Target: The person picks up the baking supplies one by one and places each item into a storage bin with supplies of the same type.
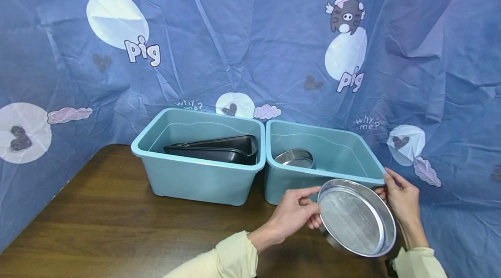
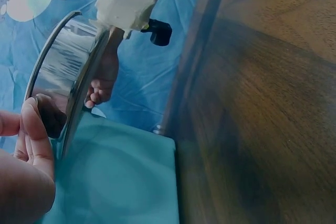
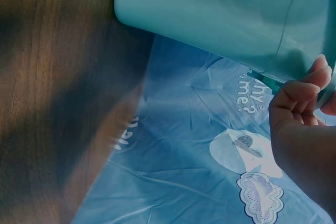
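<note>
A round metal sieve [image 1: 350, 219] with a fine mesh is tilted in front of the right-hand blue-green bin [image 1: 340, 145]. My left hand [image 1: 295, 210] pinches its rim between thumb and fingers at the left side. In the left wrist view the shiny side wall of the sieve [image 2: 60, 59] faces the camera. My right hand [image 1: 403, 199] grips the front right corner of that bin's rim; in the right wrist view its fingers [image 3: 296, 95] curl over the edge. Inside the same bin, at the left end, leans another round metal sieve [image 1: 295, 156], partly hidden by the wall.
A second blue-green bin [image 1: 195, 180] stands close beside the first, on the left, with black baking pans [image 1: 211, 152] in it. Both are on a brown wooden table [image 1: 98, 212]. A blue cloth [image 1: 235, 30] with pig prints hangs behind and at the sides.
</note>
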`<state>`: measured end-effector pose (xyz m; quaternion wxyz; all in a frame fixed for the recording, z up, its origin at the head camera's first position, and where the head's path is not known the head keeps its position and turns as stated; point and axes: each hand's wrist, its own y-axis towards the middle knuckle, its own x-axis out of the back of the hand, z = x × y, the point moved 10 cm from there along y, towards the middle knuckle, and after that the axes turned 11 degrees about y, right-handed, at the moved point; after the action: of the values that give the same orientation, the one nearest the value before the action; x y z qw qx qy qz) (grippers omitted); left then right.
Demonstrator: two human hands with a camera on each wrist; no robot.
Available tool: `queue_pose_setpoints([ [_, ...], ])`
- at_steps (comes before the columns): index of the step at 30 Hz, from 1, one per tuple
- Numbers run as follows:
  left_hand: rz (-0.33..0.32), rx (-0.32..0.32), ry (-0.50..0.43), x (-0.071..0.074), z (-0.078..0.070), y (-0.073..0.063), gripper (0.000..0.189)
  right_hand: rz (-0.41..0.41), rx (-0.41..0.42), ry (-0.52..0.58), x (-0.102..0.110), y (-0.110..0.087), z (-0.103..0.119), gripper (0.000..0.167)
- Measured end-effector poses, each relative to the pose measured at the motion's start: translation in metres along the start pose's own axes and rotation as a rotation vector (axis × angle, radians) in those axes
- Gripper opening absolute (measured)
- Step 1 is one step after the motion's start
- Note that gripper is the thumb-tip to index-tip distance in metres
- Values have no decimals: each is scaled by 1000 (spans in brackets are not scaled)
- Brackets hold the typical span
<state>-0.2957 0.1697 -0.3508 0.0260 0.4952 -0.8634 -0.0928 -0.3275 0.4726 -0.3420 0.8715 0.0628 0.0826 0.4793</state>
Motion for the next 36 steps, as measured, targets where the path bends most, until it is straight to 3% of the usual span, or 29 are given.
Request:
queue_pose_setpoints([
  [8,3,-15,11,1,-5,1,51,-25,57,-173,3,-1,6,44],
  [28,-14,-57,-1,5,-20,8,50,-19,116,-256,6,0,10,45],
  [36,-19,-58,-31,5,-26,12,50,-28,112,-205,7,1,9,44],
])
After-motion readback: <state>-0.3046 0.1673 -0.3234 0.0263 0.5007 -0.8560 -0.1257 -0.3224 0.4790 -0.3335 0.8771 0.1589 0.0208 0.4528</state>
